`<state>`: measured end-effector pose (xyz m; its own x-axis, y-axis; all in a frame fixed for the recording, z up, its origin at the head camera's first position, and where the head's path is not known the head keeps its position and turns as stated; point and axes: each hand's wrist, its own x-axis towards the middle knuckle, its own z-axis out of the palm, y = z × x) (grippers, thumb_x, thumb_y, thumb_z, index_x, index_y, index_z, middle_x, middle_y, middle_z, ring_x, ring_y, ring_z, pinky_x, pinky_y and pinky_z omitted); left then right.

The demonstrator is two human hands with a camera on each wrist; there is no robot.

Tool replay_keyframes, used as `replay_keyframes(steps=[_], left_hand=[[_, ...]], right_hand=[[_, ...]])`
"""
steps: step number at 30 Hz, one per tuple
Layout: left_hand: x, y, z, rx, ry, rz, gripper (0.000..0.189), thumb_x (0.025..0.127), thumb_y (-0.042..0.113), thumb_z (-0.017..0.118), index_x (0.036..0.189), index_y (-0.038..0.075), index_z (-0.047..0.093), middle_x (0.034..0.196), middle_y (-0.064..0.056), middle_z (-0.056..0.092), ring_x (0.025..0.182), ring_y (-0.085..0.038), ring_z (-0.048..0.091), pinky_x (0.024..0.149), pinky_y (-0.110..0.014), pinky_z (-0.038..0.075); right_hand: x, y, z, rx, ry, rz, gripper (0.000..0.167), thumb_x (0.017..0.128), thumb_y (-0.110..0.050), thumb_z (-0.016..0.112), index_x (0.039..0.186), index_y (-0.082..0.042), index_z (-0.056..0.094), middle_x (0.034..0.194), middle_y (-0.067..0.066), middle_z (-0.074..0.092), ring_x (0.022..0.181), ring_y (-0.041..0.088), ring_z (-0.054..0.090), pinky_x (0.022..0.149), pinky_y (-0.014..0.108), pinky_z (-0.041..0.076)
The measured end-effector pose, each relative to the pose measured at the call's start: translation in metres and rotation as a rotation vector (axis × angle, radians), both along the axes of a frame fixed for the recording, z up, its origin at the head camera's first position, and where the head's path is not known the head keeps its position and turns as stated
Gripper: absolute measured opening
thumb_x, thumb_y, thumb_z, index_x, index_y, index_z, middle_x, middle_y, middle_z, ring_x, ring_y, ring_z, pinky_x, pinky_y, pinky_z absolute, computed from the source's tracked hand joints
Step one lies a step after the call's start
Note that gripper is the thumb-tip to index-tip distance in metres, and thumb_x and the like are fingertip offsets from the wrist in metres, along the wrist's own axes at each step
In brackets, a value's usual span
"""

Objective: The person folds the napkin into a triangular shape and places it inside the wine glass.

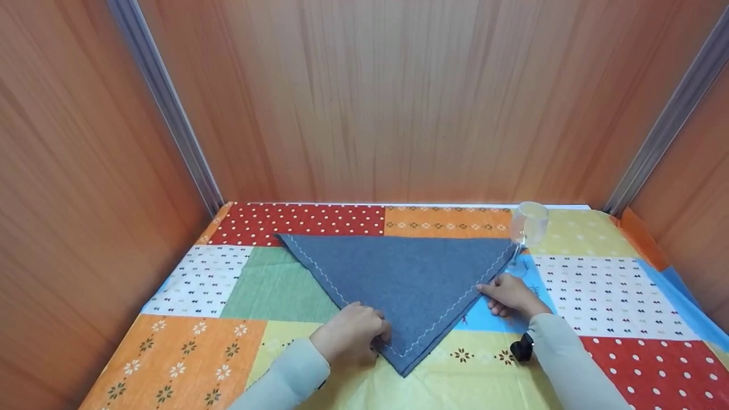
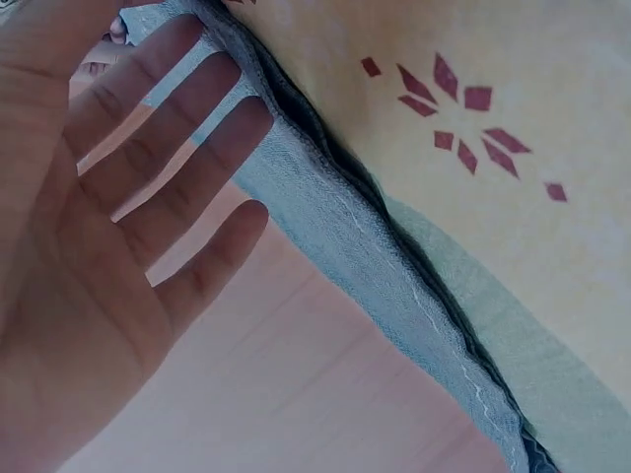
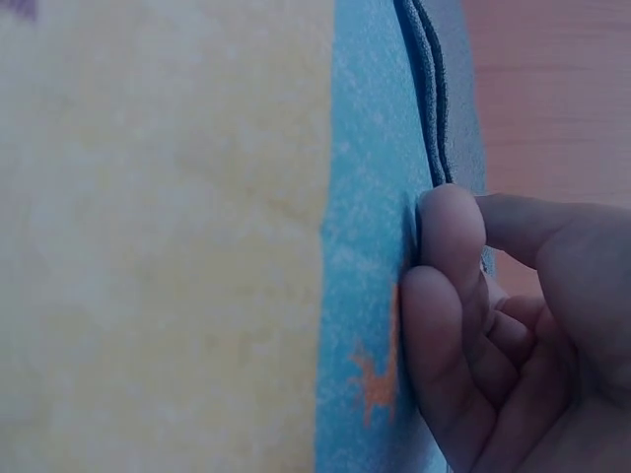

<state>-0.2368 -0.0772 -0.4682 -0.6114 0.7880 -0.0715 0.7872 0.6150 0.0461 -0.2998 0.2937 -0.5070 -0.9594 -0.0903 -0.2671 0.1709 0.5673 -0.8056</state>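
A grey-blue cloth (image 1: 407, 285) with a pale wavy stitched border lies folded as a triangle, its point toward me. My left hand (image 1: 354, 330) is at its left slanting edge, close to the near point. The left wrist view shows that palm (image 2: 89, 296) with four fingers extended along the layered edge; the thumb tip is out of that view. On the opposite slanting edge, my right hand (image 1: 510, 293) pinches the cloth between thumb and forefinger. Its layered edge (image 3: 434, 108) runs up from those fingertips in the right wrist view.
A clear stemmed glass (image 1: 529, 223) stands at the back right, close to the cloth's right corner. Beneath everything is a patchwork tablecloth (image 1: 188, 353). Wood-grain panels (image 1: 387, 102) enclose the table at the back and both sides.
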Motion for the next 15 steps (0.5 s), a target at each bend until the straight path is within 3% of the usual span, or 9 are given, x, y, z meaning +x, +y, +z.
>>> replay_keyframes(steps=[7,12,15], left_hand=[[0.002,0.001,-0.005,0.062,0.034,0.001,0.022,0.071,0.019,0.085,0.092,0.021,0.078,0.081,0.008,0.069,0.065,-0.008,0.055,0.068,-0.03,0.051],[0.006,0.004,-0.006,0.065,0.113,-0.001,0.022,0.067,0.019,0.086,0.087,0.02,0.076,0.076,0.007,0.067,0.061,-0.009,0.053,0.063,-0.031,0.05],[0.009,0.006,-0.006,0.045,0.182,-0.007,0.02,0.067,0.02,0.086,0.084,0.021,0.075,0.074,0.007,0.066,0.059,-0.01,0.053,0.059,-0.032,0.047]], right_hand=[[0.008,-0.012,0.01,0.113,0.034,0.086,0.041,0.102,-0.035,0.058,0.078,-0.002,0.062,0.065,0.006,0.062,0.053,0.014,0.056,0.049,0.028,0.048],[0.018,-0.031,0.018,0.129,0.107,0.192,0.029,0.101,-0.024,0.061,0.08,-0.004,0.061,0.073,0.007,0.064,0.059,0.017,0.057,0.055,0.031,0.046],[0.025,-0.047,0.02,0.14,0.178,0.299,0.019,0.098,-0.019,0.064,0.085,-0.007,0.064,0.077,0.003,0.065,0.061,0.015,0.056,0.056,0.03,0.045]])
